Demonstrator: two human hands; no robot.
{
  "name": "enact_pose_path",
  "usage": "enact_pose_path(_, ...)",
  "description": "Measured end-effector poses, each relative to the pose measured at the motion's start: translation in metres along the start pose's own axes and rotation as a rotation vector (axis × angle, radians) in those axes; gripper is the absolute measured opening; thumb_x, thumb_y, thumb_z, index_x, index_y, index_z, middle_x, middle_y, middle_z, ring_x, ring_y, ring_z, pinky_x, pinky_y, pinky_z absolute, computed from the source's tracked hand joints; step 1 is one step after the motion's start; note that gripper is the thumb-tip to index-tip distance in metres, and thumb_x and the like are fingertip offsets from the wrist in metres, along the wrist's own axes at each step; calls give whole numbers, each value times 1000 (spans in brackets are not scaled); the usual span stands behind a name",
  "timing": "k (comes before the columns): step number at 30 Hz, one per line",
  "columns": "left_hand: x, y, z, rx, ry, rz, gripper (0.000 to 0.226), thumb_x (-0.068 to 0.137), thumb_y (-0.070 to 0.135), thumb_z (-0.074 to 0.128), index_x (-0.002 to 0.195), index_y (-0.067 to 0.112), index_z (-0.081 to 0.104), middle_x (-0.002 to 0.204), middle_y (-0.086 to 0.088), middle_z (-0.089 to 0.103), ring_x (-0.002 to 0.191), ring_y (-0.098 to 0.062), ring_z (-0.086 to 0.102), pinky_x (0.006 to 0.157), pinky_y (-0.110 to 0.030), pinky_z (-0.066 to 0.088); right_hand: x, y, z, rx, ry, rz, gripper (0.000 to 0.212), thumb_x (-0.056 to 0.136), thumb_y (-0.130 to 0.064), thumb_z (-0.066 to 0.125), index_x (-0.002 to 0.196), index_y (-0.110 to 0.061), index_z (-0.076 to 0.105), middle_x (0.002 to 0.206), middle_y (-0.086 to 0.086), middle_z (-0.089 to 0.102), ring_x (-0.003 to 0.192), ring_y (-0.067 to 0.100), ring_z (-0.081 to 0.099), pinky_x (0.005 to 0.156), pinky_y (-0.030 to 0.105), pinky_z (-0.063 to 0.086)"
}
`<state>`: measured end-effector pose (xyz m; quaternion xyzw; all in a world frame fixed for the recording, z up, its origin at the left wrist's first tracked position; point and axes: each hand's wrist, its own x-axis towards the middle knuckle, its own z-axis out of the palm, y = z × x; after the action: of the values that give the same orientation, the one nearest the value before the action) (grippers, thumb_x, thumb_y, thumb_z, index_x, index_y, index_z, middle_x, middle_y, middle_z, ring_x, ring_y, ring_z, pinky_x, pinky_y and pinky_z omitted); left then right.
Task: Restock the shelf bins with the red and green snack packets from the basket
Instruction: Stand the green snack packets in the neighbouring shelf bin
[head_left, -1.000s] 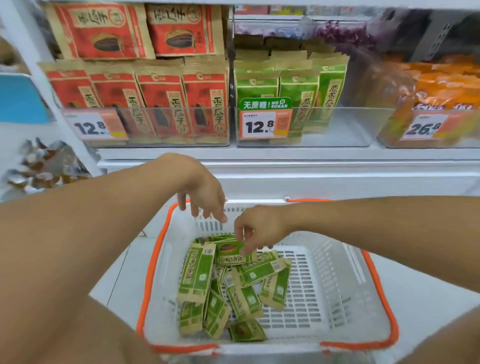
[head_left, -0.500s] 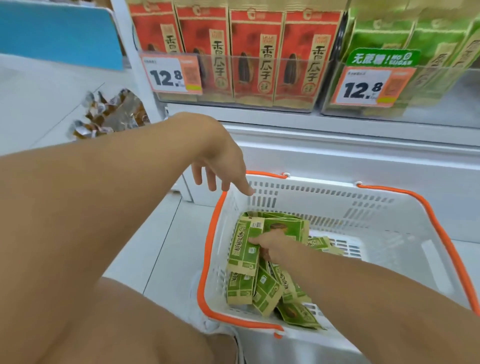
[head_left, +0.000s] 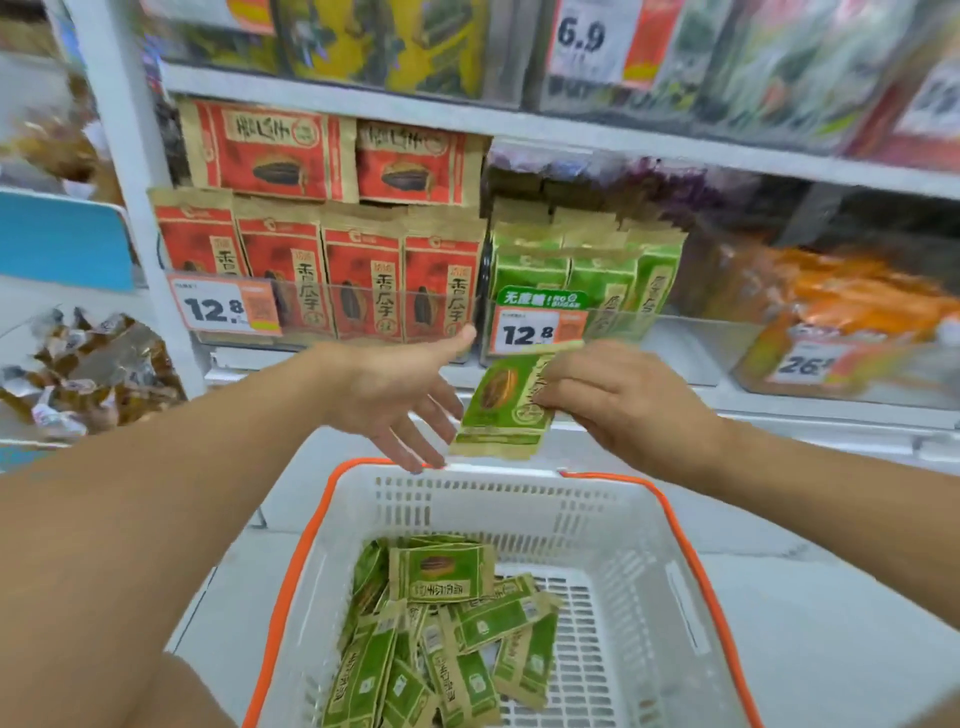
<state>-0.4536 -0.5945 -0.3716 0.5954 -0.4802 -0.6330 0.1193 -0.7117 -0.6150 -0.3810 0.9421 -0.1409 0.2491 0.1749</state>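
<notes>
Head cam: your right hand pinches a green packet, kraft-edged with a seed print, above the basket; left hand is beside it, fingers spread and empty. More green packets lie in the basket under shelf bins of red and green. Half a second ago that hand was down in the basket.

Orange packets sit right of wrapped candies.

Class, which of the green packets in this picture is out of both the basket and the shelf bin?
The green packet pinched in the right hand, held in the air above the basket. The others lie in the basket or stand in the bin.
</notes>
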Motion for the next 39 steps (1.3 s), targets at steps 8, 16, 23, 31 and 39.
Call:
enact_pose_path(8,15,72,81,-674,211,592,41,84,27,74,122,14,64,103,-7,75,91,-23,74,82,-45,59,4,50,-57,-10,204,352,36,86,-4,65,121,-13,66,123,5,61,106,17,59,89,27,46)
enact_pose_path(16,24,86,116,-40,497,851,42,85,19,76,122,28,58,109,9,72,101,-9,68,92,-35,56,-11,70,-83,998,55,908,25,90,-20,71,113,-13,68,98,18,74,76,20,65,58,27,51)
enact_pose_path(23,41,86,101,-23,643,689,59,88,34,72,137,23,43,125,3,53,106,-11,58,86,-33,55,-29,126,-99,815,618,1070,11,91,-8,70,100,-14,72,85,-5,77,79,10,73,66,26,58)
enact_pose_path(31,54,73,83,125,699,609,42,92,35,68,129,23,52,117,8,60,88,1,54,65,-16,37,-49,148,-56,734,390,1219,16,95,-7,65,109,-4,70,98,8,74,83,15,73,65,22,60)
enact_pose_path(39,62,66,78,114,658,613,37,91,33,69,123,25,55,111,9,61,93,-14,61,70,-28,45,-39,171,-12,681,301,1371,12,95,-14,67,95,-2,70,96,11,76,87,22,74,70,29,63)
